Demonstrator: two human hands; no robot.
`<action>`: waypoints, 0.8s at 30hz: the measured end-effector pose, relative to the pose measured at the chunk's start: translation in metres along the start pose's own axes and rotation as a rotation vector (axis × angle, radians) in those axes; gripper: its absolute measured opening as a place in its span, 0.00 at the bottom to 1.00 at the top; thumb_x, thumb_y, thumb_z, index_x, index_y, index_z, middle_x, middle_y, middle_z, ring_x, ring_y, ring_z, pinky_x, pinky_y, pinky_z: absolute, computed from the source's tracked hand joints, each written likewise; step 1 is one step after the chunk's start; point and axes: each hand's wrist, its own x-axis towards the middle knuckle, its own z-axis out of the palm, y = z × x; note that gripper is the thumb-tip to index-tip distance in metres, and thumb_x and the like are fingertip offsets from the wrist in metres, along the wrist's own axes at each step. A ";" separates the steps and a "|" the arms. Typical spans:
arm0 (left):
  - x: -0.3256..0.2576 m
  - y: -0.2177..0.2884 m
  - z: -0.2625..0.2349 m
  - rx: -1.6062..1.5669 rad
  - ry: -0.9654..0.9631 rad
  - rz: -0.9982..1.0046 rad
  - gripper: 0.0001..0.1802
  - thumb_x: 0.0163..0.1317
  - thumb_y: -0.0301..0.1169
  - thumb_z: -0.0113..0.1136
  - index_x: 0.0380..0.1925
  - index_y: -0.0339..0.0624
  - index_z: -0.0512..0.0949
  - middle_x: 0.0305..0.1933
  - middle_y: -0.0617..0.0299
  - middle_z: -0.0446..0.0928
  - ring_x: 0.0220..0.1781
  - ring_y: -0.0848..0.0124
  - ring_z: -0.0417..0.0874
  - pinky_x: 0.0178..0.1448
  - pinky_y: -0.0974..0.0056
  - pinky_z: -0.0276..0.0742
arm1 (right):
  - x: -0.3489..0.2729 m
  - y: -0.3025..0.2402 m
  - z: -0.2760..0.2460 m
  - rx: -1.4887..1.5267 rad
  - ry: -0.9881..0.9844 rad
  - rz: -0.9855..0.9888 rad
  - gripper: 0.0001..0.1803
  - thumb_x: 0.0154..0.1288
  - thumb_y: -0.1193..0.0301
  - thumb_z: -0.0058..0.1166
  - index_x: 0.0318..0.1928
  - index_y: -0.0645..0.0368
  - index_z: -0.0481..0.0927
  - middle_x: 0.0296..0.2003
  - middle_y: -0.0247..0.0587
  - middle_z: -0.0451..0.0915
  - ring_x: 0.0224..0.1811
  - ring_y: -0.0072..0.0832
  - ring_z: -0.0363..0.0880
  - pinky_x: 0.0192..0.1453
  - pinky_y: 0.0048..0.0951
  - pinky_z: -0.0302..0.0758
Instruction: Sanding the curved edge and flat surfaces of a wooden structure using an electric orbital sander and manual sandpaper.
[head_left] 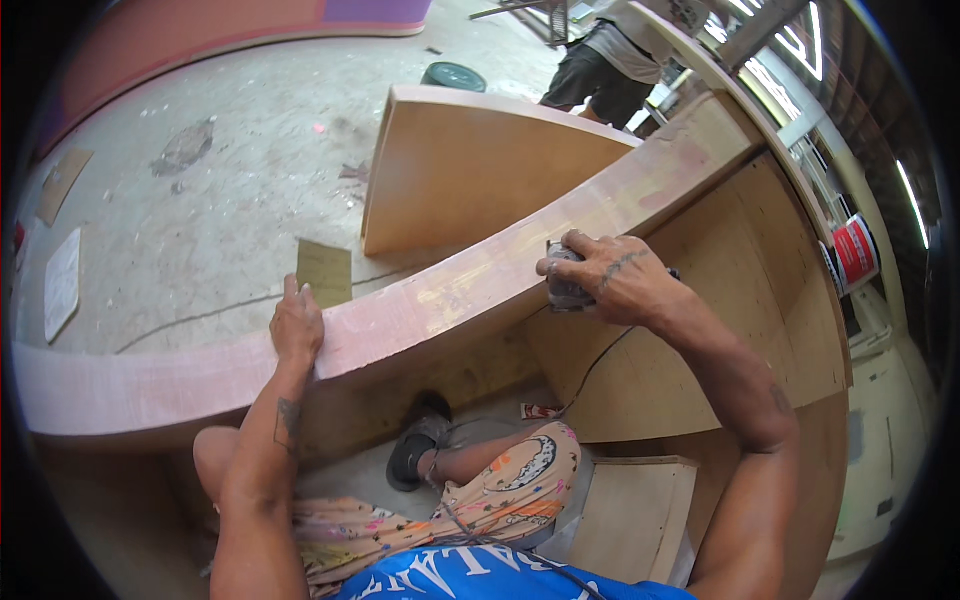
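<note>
My right hand (pixel 630 275) grips a small, dusty electric sander (pixel 568 282), held at the near edge of a long curved wooden rim (pixel 470 295). A dark cord (pixel 598 368) hangs below the sander. The rim's top is pale pink with yellowish worn patches. Farther left, my left hand (pixel 298 325) rests on the same rim with its fingers stretched toward the far side. Just past its fingertips shows a square olive-brown sheet (pixel 327 272); whether the fingers touch it I cannot tell.
Beyond the rim stands a curved wooden panel (pixel 490 175). A round green lid or tub (pixel 454 77) is on the floor, and a person in dark shorts (pixel 595 75) stands behind. At right is a red and white bucket (pixel 855 252). A wooden board (pixel 633 510) lies beside my leg.
</note>
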 end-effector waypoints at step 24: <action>0.001 -0.006 -0.017 -0.087 -0.143 -0.059 0.19 0.74 0.40 0.44 0.58 0.42 0.67 0.39 0.37 0.83 0.46 0.39 0.84 0.54 0.40 0.75 | 0.092 -0.066 0.028 0.065 -0.168 0.053 0.36 0.48 0.67 0.73 0.60 0.40 0.75 0.55 0.40 0.73 0.52 0.45 0.82 0.56 0.44 0.81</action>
